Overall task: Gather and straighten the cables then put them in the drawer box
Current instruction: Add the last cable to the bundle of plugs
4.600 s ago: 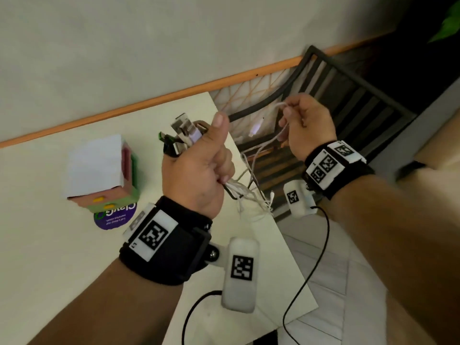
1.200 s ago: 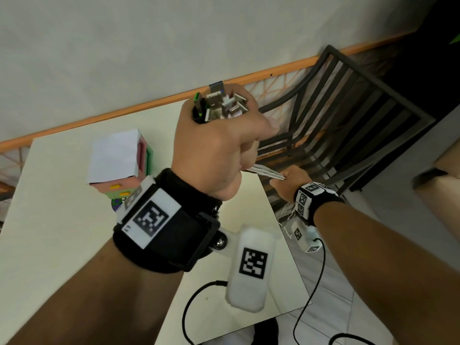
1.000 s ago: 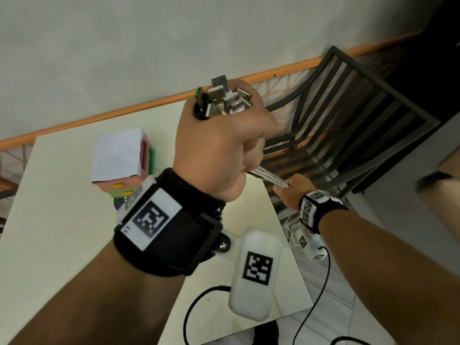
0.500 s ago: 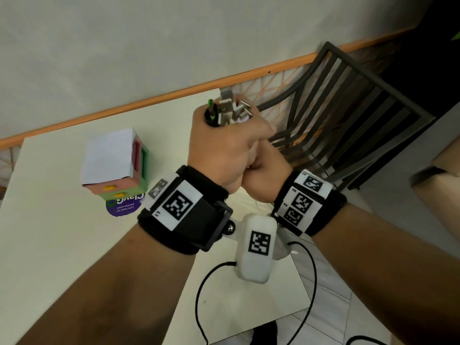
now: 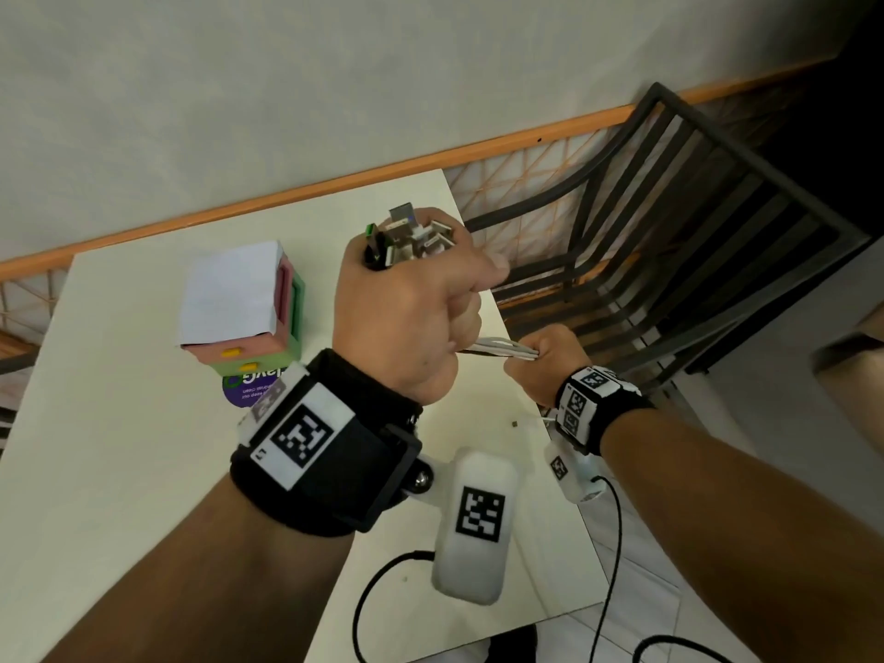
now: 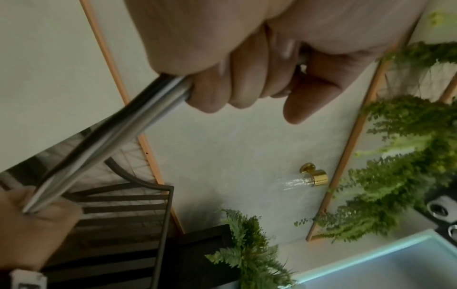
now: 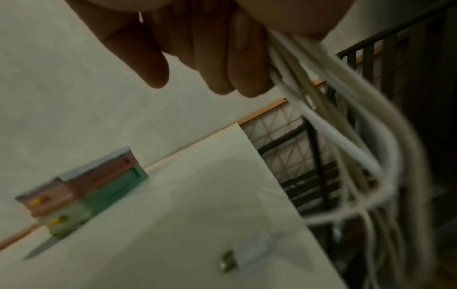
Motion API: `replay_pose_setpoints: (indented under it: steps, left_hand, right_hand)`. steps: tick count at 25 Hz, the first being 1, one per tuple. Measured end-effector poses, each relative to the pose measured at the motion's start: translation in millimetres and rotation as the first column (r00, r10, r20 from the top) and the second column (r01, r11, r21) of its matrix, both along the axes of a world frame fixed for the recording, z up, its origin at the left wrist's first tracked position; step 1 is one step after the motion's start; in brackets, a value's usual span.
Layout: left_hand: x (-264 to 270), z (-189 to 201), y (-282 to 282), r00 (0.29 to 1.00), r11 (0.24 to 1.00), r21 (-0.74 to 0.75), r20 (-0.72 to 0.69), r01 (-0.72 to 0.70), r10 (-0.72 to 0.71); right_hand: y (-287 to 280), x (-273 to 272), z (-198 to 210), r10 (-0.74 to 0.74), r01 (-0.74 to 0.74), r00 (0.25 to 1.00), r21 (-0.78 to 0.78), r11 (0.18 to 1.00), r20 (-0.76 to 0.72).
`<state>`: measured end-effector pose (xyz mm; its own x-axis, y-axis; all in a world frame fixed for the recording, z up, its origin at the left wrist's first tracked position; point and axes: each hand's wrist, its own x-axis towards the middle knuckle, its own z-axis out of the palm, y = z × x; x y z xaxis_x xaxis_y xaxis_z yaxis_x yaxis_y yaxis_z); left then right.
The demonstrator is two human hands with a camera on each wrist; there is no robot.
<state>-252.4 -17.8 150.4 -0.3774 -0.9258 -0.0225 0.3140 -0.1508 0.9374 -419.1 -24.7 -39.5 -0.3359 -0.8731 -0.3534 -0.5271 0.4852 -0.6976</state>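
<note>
My left hand (image 5: 411, 303) is raised above the table in a fist round a bundle of white cables (image 5: 502, 350). Their USB plugs (image 5: 411, 234) stick out of the top of the fist. The cables run taut to the right into my right hand (image 5: 543, 363), which grips them a short way off. In the left wrist view the cables (image 6: 99, 144) stretch from my fingers (image 6: 235, 82) down to the right hand (image 6: 32, 230). Below the right hand's fingers (image 7: 210, 54) the cables (image 7: 346, 136) hang in loose loops. The drawer box (image 5: 244, 303), with pink and green drawers, stands on the table to the left.
The white table (image 5: 119, 471) ends just right of my hands, and a dark slatted metal chair (image 5: 669, 241) stands beyond that edge. One plug end (image 7: 232, 260) shows near the table's edge. A purple sticker (image 5: 248, 390) lies under the drawer box (image 7: 81, 191).
Half a second ago my right hand was pressed up against the left fist. It has since slid right and down along the cables. The left hand still holds the plug ends.
</note>
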Motion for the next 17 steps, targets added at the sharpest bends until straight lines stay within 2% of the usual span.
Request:
replay_pose_setpoints:
  steps: [2, 3, 5, 6, 7, 8, 9, 10, 11, 12, 13, 15, 17]
  left_hand:
    - [4, -1, -3, 1.000, 1.000, 0.029, -0.013, -0.006, 0.006]
    - [8, -1, -7, 0.999, 0.999, 0.040, -0.028, -0.024, 0.025]
    - [17, -3, -18, 0.995, 0.994, 0.077, -0.054, -0.081, 0.086]
    - [20, -7, -25, 0.992, 0.990, 0.097, -0.066, -0.105, 0.111]
    - [23, -11, -31, 0.989, 0.985, 0.115, -0.069, -0.125, 0.133]
    - [25, -15, -34, 0.986, 0.980, 0.134, -0.061, -0.145, 0.154]
    - [26, -19, -36, 0.983, 0.975, 0.151, -0.049, -0.166, 0.175]
    - [26, -24, -40, 0.980, 0.969, 0.165, -0.048, -0.185, 0.195]
    - [27, -27, -44, 0.975, 0.963, 0.186, -0.060, -0.198, 0.212]
    - [30, -31, -48, 0.971, 0.955, 0.218, -0.085, -0.201, 0.223]
    - [35, -34, -53, 0.964, 0.941, 0.266, -0.108, -0.208, 0.243]
    - [50, -42, -66, 0.940, 0.893, 0.369, -0.121, -0.257, 0.320]
    - [69, -54, -73, 0.918, 0.855, 0.395, -0.065, -0.336, 0.391]
  right_hand:
    - [0, -1, -5, -0.029, 0.031, 0.998, 0.039, 0.999, -0.058]
    - [-2, -1, -5, 0.002, 0.007, 0.995, 0.090, 0.996, -0.103]
    - [-3, 6, 2, 0.184, -0.127, 0.959, 0.253, 0.959, -0.216]
    - [-5, 13, 10, 0.319, -0.240, 0.906, 0.284, 0.928, -0.277]
    - [-8, 22, 20, 0.423, -0.369, 0.849, 0.218, 0.904, -0.316]
    - [-9, 35, 35, 0.474, -0.481, 0.829, 0.055, 0.875, -0.297]
    - [-9, 47, 53, 0.508, -0.533, 0.844, -0.168, 0.829, -0.172]
    - [-10, 60, 71, 0.538, -0.493, 0.843, -0.379, 0.783, 0.017]
    - [-11, 70, 84, 0.559, -0.413, 0.809, -0.501, 0.761, 0.183]
    - [-12, 78, 93, 0.573, -0.380, 0.782, -0.540, 0.751, 0.247]
    - [-14, 83, 99, 0.576, -0.400, 0.792, -0.540, 0.741, 0.204]
    - [-18, 90, 103, 0.578, -0.515, 0.816, -0.469, 0.717, -0.012]
    - [-22, 98, 105, 0.580, -0.592, 0.800, -0.359, 0.721, -0.156]
